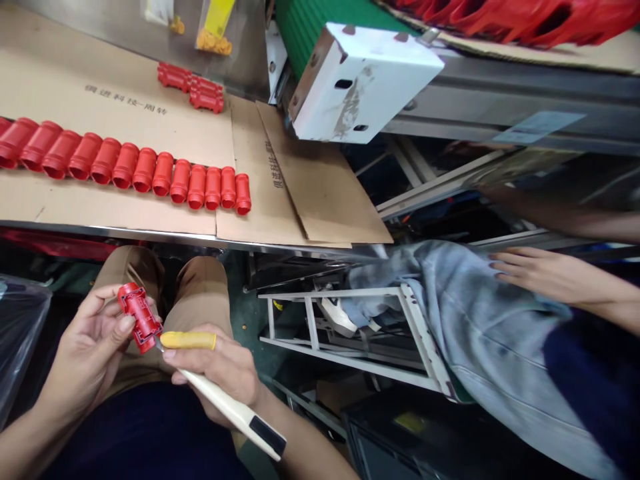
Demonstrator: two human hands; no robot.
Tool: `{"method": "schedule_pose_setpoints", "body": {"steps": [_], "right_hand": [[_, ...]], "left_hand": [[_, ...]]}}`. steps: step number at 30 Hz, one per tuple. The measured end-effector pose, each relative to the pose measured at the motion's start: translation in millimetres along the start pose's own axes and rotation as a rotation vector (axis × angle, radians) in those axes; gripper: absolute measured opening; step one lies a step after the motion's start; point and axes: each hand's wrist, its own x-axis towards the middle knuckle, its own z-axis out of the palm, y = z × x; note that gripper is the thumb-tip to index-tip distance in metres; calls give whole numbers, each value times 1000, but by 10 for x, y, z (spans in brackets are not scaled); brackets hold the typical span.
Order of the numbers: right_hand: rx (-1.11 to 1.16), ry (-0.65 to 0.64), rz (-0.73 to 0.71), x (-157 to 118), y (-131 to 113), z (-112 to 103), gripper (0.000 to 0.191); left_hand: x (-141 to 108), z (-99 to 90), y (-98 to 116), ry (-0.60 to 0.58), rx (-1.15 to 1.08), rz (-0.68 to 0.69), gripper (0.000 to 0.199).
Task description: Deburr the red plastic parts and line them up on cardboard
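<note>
Head: left hand (95,340) clasps piece (141,316), right hand (230,365) knife (220,398).

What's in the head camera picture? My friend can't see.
The left hand holds a red part; the right hand, wearing a yellow finger cover, holds a white-handled knife at the part's end. Beyond, other red pieces lie on cardboard; someone's jeans show at right.

- Red plastic part (140,317): short, tube-like, with rounded ends; recessed face with dark-edged outlines turned up toward camera
- Pose: held in lower left of frame, tilted, upper end leaning left, lower end to the right
- Knife (235,411): cream handle, black panel near butt; held diagonally, butt toward bottom centre of frame
- Short metal blade at part's lower end; contact not certain
</note>
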Motion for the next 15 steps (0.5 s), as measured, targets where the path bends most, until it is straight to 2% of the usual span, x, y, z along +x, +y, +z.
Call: {"method": "schedule_pose_setpoints", "body": {"steps": [4, 7, 9, 11, 13, 15], "right_hand": [[-22, -169, -28, 87, 54, -124, 16], [-238, -349, -126, 150, 55, -196, 19], [-324, -372, -76, 163, 23, -197, 20], [-183, -350, 31, 145, -30, -158, 22], [137, -322, 115, 102, -92, -92, 23], [447, -368, 131, 53, -151, -23, 26]], "left_hand": [[23, -25, -4, -10, 24, -113, 45], [32, -51, -23, -29, 39, -205, 44], [29, -53, -35, -39, 40, -253, 44], [25, -40, -40, -49, 33, -276, 44], [22, -19, -35, -46, 22, -259, 46], [23, -2, -17, -32, 15, -227, 48]]}}
